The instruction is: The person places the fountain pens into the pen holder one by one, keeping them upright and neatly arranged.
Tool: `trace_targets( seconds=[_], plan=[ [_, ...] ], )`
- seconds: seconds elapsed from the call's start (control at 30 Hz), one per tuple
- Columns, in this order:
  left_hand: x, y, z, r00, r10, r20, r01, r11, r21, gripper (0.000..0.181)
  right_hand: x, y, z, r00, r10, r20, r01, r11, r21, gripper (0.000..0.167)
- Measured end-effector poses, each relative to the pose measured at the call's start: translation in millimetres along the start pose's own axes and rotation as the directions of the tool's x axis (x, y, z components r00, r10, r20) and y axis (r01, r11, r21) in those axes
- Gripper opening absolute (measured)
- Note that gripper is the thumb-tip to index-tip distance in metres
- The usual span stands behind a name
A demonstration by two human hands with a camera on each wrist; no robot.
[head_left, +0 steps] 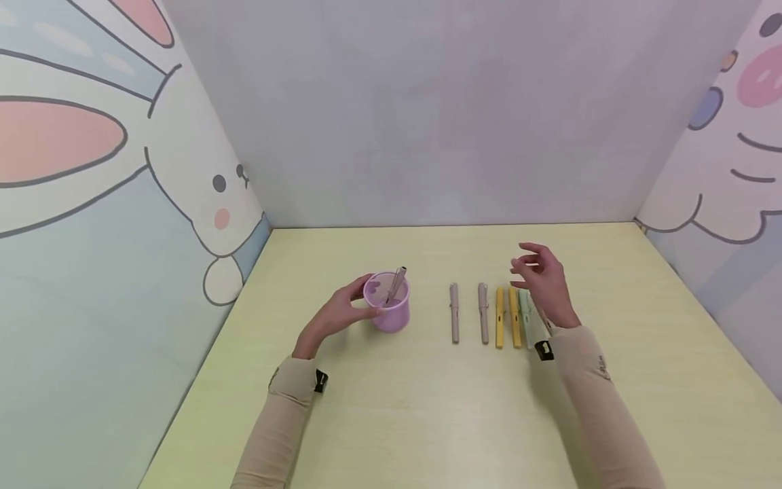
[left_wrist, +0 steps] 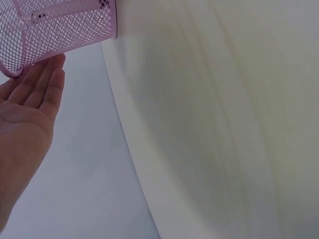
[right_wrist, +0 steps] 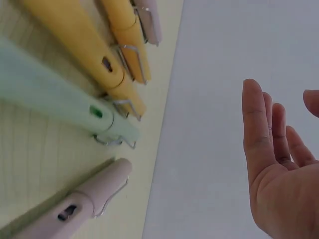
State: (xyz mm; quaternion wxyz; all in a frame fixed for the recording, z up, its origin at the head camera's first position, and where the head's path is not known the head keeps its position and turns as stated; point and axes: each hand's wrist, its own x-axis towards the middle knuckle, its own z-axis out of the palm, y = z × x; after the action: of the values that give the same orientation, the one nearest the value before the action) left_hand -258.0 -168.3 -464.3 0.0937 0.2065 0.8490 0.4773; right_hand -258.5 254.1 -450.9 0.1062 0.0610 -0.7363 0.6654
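A pink-purple mesh pen cup (head_left: 391,319) stands on the table, with one pinkish pen (head_left: 397,284) leaning inside it. My left hand (head_left: 339,312) holds the cup from its left side, thumb at the front and fingers behind. The left wrist view shows those fingers (left_wrist: 47,92) against the mesh. Above the right end of a row of pens, my right hand (head_left: 545,282) hovers with its fingers loosely bent and nothing in them. Beneath it lie a mint green pen (head_left: 524,316) and a pinkish pen (right_wrist: 82,201), the latter mostly hidden in the head view.
Further left in the row are two yellow pens (head_left: 499,319) and two pinkish-grey pens (head_left: 455,314), all lying lengthwise. The pale yellow table (head_left: 391,421) meets a grey back wall (head_left: 427,136). Side panels with cartoon animals (head_left: 183,170) border it.
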Motion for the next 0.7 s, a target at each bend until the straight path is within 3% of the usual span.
trace_targets(
  seconds=[0.13, 0.37, 0.7],
  plan=[
    [1.0, 0.5, 0.7, 1.0, 0.006, 0.002, -0.006, 1.0, 0.004, 0.083, -3.7, 3.7, -15.1, 1.0, 0.015, -0.011, -0.016, 0.995, -0.093, 0.045],
    [2.0, -0.6, 0.8, 1.0, 0.02, -0.001, -0.02, 1.0, -0.003, 0.082, -7.2, 11.2, -39.4, 0.993, 0.113, -0.023, -0.116, 0.967, -0.226, 0.053],
    [2.0, -1.1, 0.5, 1.0, 0.018, 0.001, -0.018, 1.0, -0.005, 0.081, -10.2, 15.2, -63.3, 0.963, 0.257, 0.076, -0.217, 0.914, -0.343, 0.061]
  ],
)
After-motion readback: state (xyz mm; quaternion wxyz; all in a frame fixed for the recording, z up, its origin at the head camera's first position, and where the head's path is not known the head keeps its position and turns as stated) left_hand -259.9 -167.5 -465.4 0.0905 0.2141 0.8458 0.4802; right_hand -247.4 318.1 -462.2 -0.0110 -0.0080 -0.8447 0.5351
